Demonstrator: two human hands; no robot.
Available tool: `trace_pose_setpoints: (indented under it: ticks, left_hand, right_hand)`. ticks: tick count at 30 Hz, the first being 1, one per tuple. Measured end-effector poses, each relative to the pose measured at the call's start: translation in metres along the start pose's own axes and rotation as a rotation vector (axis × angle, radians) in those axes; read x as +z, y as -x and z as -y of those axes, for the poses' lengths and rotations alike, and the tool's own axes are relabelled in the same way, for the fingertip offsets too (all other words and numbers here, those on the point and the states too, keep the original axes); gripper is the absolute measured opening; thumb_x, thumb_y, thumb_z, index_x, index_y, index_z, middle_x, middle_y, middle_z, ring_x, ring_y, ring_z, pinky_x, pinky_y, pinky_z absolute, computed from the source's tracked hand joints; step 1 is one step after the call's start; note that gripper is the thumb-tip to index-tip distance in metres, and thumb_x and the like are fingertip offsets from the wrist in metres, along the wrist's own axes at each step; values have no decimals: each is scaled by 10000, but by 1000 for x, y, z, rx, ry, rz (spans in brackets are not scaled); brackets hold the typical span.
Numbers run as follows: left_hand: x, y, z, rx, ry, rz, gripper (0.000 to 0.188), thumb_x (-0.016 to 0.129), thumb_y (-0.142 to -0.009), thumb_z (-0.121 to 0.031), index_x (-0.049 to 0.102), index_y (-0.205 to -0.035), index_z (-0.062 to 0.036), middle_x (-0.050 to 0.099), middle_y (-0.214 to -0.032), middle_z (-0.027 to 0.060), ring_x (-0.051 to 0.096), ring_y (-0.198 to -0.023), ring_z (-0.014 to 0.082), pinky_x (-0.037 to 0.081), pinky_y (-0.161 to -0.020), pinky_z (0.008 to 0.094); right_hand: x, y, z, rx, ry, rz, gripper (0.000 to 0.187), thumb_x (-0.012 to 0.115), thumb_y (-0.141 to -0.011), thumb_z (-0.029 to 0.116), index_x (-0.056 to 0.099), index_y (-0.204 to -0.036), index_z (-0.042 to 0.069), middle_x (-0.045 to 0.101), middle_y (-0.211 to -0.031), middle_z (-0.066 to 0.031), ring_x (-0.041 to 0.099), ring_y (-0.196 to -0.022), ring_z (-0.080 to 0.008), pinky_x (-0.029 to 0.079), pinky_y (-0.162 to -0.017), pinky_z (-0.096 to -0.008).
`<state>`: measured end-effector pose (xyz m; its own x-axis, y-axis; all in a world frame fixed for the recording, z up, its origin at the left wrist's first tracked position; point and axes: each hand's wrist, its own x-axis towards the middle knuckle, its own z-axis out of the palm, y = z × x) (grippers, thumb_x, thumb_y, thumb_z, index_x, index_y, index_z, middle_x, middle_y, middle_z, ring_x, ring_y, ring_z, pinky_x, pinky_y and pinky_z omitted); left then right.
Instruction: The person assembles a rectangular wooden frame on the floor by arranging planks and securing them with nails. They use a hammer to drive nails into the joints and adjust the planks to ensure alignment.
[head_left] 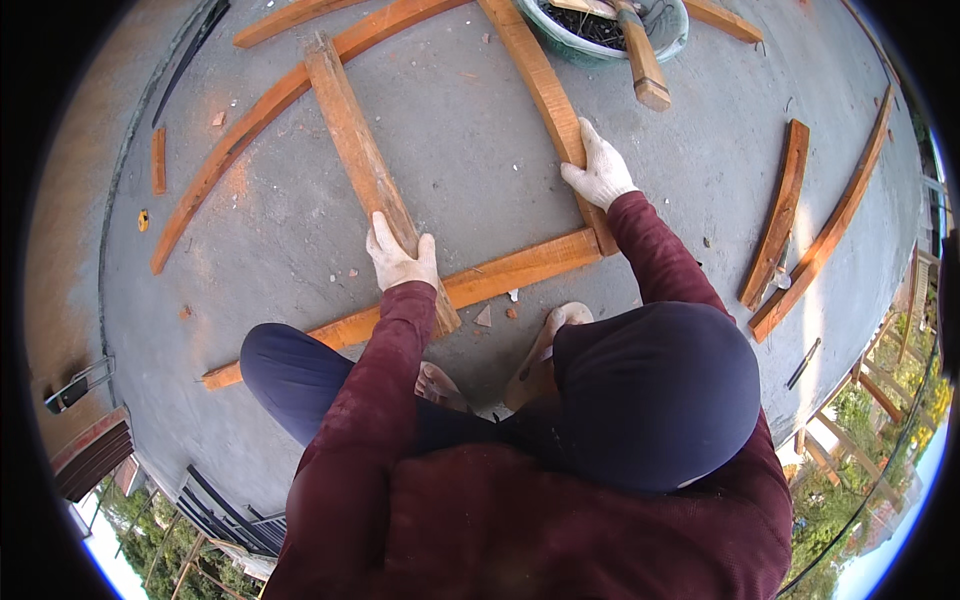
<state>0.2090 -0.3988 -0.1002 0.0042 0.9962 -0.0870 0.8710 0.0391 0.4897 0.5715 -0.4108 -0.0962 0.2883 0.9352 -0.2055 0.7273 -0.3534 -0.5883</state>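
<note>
In a white glove, my left hand (400, 258) is closed around the near part of a worn wooden beam (350, 130), thumb on its right side. The near end of this beam lies across a long crosswise beam (525, 268) in front of my feet. My right hand (602, 172), also gloved, grips a second lengthwise beam (535, 85) near its near end. That end meets the right end of the crosswise beam; whether they are joined I cannot tell. The two lengthwise beams lie apart, with grey concrete between them.
A basin (575, 50) with dark bits holds a tool with a thick wooden handle (640, 55). A long beam (235, 140) lies left; two loose timbers (780, 215) (835, 232) lie right. A yellow object (143, 220), a thin dark tool (803, 363) and rubble chips dot the floor.
</note>
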Motion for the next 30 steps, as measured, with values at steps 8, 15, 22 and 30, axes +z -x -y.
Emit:
trace_pose_setpoints:
  ticks: [8, 15, 22, 30]
  left_hand:
    - [2, -1, -16, -35, 24, -19, 991, 806, -827, -262, 230, -1622, -127, 345, -1545, 301, 436, -1404, 470, 442, -1140, 524]
    - [4, 0, -2, -18, 103, -17, 1041, 842, -800, -304, 239, -1631, -132, 326, -1558, 294, 434, -1403, 479, 438, -1142, 536]
    - [-82, -62, 36, -146, 146, 527, 1025, 753, -906, -488, 216, -1647, -25, 269, -1673, 271, 288, -1549, 395, 264, -1255, 434]
    - [-295, -140, 156, 72, 77, 55, 811, 769, -916, -187, 363, -1608, -70, 493, -1544, 227, 506, -1418, 319, 400, -1178, 424]
  right_hand:
    - [-23, 30, -32, 119, -102, 193, 1076, 724, -902, 595, 214, -1639, 1, 410, -1600, -278, 429, -1481, -387, 378, -1216, -433]
    - [-30, 82, -26, 83, -327, 214, 1024, 788, -872, 349, 208, -1645, 11, 364, -1637, -258, 373, -1521, -369, 302, -1258, -410]
    - [-37, 100, -13, -73, 5, 282, 1179, 896, -654, 234, 265, -1644, 126, 262, -1642, -314, 394, -1467, -463, 393, -1209, -460]
    - [-20, 135, -26, 32, 79, 227, 1129, 883, -701, 152, 263, -1643, 175, 318, -1653, -201, 492, -1403, -406, 498, -1127, -465]
